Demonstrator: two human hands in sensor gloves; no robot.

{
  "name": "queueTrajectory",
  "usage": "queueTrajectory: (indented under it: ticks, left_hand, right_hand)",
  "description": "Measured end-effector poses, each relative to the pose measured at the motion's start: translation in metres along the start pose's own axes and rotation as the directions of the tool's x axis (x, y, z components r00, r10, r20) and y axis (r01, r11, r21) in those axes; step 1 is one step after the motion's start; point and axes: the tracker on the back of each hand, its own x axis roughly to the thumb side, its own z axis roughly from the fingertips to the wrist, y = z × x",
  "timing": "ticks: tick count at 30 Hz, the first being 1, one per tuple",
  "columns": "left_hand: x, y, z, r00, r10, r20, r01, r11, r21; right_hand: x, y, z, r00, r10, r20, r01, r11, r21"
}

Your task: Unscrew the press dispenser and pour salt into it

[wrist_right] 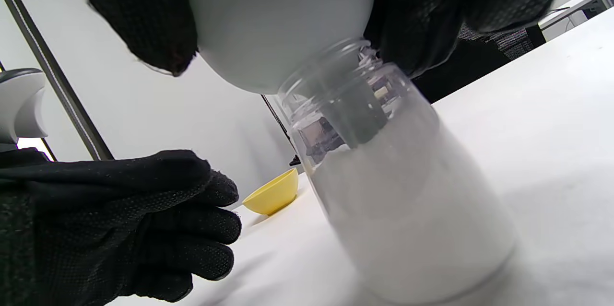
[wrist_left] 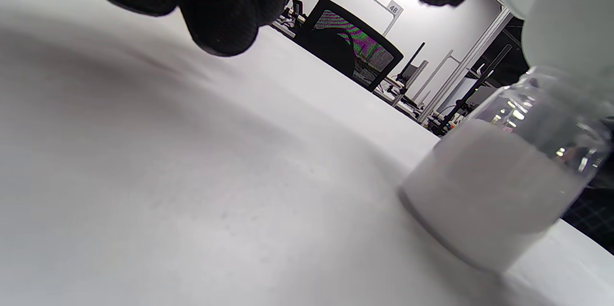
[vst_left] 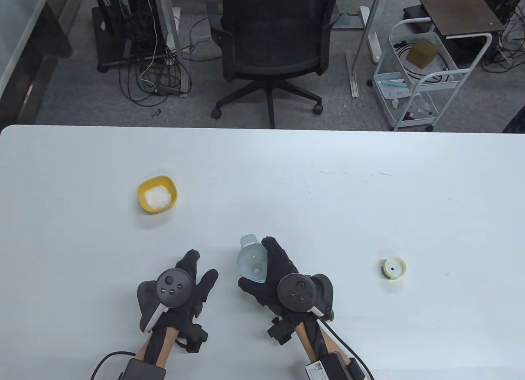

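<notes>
A pale funnel (vst_left: 252, 262) is held by the right hand (vst_left: 283, 277) in the lower middle of the table view, its fingers (vst_left: 274, 249) curled around the funnel's bowl. In the right wrist view the funnel's spout is seen set into the open neck of a clear jar (wrist_right: 403, 210), which stands on the white desk (vst_left: 328, 183) and is filled well over half with white salt (wrist_right: 412, 229); some grains lie in the funnel's bowl. The left hand (vst_left: 180, 290) lies just left of the funnel, apart from it, with its fingers (wrist_left: 220, 13) loosely spread above the desk and nothing gripped. A yellow bowl (vst_left: 157, 194) holding a heap of salt sits at the middle left of the table view, well apart from the hands. A pale yellow cap (vst_left: 394, 269) with a dark centre lies on the desk at the lower right, well apart from the jar. An office chair (vst_left: 272, 39) stands beyond the desk's far edge.
</notes>
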Motion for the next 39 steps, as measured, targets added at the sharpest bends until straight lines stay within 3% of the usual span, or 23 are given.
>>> queueTrajectory:
  ticks: [8,20,26,33,39]
  left_hand:
    - [0.000,0.000,0.000,1.000,0.009,0.003,-0.009,1.000,-0.001]
    - [0.000,0.002,0.001,1.000,0.004,0.000,-0.004,1.000,0.004]
    - [0.000,0.002,0.001,1.000,0.004,-0.001,-0.004,1.000,0.003]
    - [0.000,0.002,0.001,1.000,0.001,-0.006,-0.001,1.000,0.002]
    - [0.000,0.002,0.001,1.000,-0.004,-0.005,0.004,1.000,0.000]
  right_hand:
    - [0.004,-0.010,-0.001,0.998,-0.067,-0.004,0.067,0.998,-0.009]
    - [-0.004,-0.065,0.001,0.980,-0.198,-0.018,0.191,0.963,-0.188]
    - [-0.039,-0.080,0.004,0.970,-0.130,-0.205,0.086,0.974,-0.209]
    - [-0.082,-0.075,0.009,0.853,0.146,-0.500,-0.199,0.978,-0.054]
    - [-0.089,-0.056,0.006,0.790,0.352,-0.502,-0.378,0.924,0.053]
